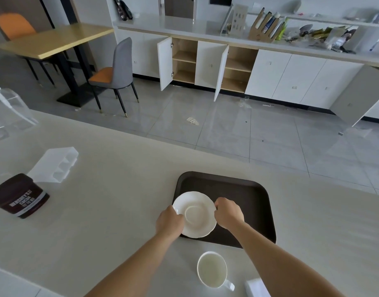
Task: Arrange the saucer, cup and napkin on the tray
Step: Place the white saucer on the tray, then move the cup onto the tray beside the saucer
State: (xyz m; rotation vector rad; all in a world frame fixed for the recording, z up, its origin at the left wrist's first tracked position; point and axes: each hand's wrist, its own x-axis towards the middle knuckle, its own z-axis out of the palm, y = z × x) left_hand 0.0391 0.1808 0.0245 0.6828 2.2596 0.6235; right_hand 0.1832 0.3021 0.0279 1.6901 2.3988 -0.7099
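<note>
A white saucer [195,214] lies on the left part of a dark brown tray [244,196] on the pale counter. My left hand [169,221] grips the saucer's left rim and my right hand [228,212] grips its right rim. A white cup [212,270], upright and empty, stands on the counter in front of the tray, between my forearms, its handle pointing right. A folded white napkin [256,287] lies at the bottom edge, right of the cup, partly hidden by my right forearm.
A dark brown tub [19,196] with a label and a white plastic holder [54,165] sit on the counter at the left. A clear plastic jug [6,110] stands at the far left. The counter's far edge runs just beyond the tray, with floor below.
</note>
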